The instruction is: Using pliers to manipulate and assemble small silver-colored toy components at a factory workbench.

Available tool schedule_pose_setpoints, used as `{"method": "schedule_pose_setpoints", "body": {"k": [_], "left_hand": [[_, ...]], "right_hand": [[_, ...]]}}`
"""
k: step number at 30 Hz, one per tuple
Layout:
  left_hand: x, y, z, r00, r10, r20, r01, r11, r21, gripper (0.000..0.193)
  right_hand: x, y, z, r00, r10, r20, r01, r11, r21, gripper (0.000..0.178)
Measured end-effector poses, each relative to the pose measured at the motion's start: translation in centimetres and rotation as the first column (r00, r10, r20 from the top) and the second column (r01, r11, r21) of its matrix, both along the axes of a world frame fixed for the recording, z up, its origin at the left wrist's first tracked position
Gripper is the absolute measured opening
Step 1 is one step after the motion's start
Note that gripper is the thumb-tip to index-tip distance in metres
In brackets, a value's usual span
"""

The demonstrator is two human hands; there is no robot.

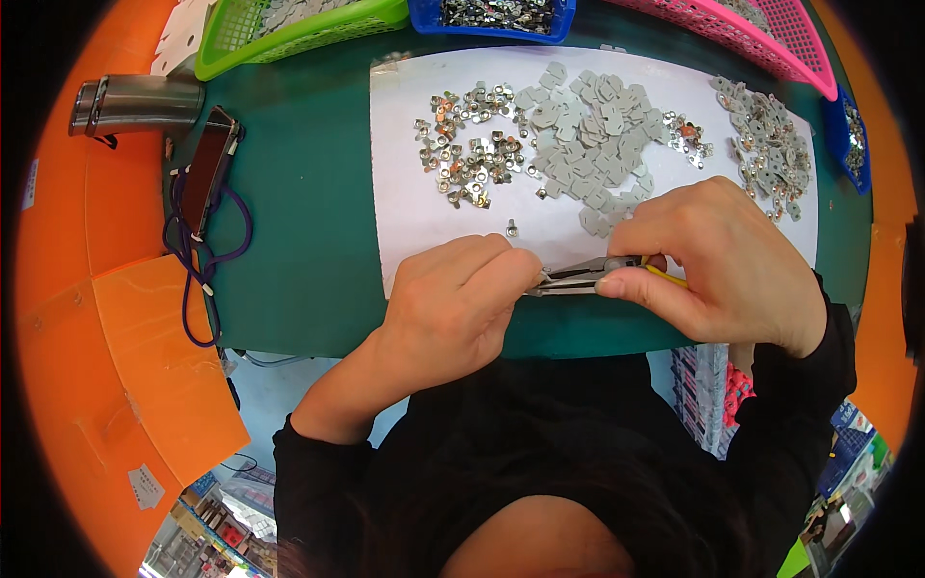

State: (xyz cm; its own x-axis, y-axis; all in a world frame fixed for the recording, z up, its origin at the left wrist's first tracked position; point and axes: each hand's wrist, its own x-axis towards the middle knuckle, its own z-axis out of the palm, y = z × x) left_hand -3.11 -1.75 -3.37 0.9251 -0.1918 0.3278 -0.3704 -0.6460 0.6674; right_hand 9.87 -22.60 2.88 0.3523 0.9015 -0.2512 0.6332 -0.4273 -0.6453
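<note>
While our right hand [721, 262] has its fingers wrapped closed about the pliers [619, 263], our left hand [453, 297] curls its fingers tightly at the tool's tip, and we cannot tell what they pinch there. The pliers lie level just above the table's near edge, between our two hands: slim silver metal with a long, narrow nose, and a strip of yellow handle showing beneath the right palm. Just beyond, one small shiny clip [512, 229] sits alone on a white sheet [405, 116]. Farther up the sheet we see a loose pile of bright clips [482, 164] at left, a heap of flat, matt grey plates [597, 130] in the middle, and metal-and-grey pieces [771, 149] at right. Under the sheet runs a dark green table [289, 270], with a phone [205, 178], a purple cord [241, 246] and a steel flask [149, 104] toward its left side. Along the far edge stand a green basket [318, 40], a blue tray [496, 35] and a pink basket [805, 58]. Orange panels [58, 328] flank us.
</note>
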Motion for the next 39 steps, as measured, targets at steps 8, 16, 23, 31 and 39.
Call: {"method": "schedule_pose_setpoints", "body": {"k": [8,16,23,31,39], "left_hand": [[-0.1,-0.2,-0.1,0.999,0.011,-0.040,-0.011,1.000,0.004,0.014],[-0.5,-0.1,-0.2,0.992,-0.066,-0.109,0.067,0.998,0.009,0.010],[-0.5,2.0,0.6,0.863,-0.371,-0.343,0.365,0.927,-0.084,0.012],[-2.8,5.2,-0.8,0.889,0.127,-0.440,-0.310,0.874,-0.374,0.007],[-2.1,3.8,-1.6,0.882,0.000,-0.471,-0.428,0.421,-0.800,0.016]], "right_hand": [[0.2,0.0,-0.4,0.999,0.027,0.028,-0.026,1.000,-0.017,0.021],[-0.4,0.2,-0.3,0.992,0.083,0.095,-0.077,0.995,-0.067,0.028],[-2.0,0.6,-0.6,0.945,0.231,0.234,-0.233,0.972,-0.018,0.027],[-2.4,1.9,-4.6,0.876,-0.136,0.462,-0.027,0.944,0.329,0.046],[-4.8,3.7,-8.4,0.678,-0.225,0.699,-0.052,0.935,0.351,0.040]]}}
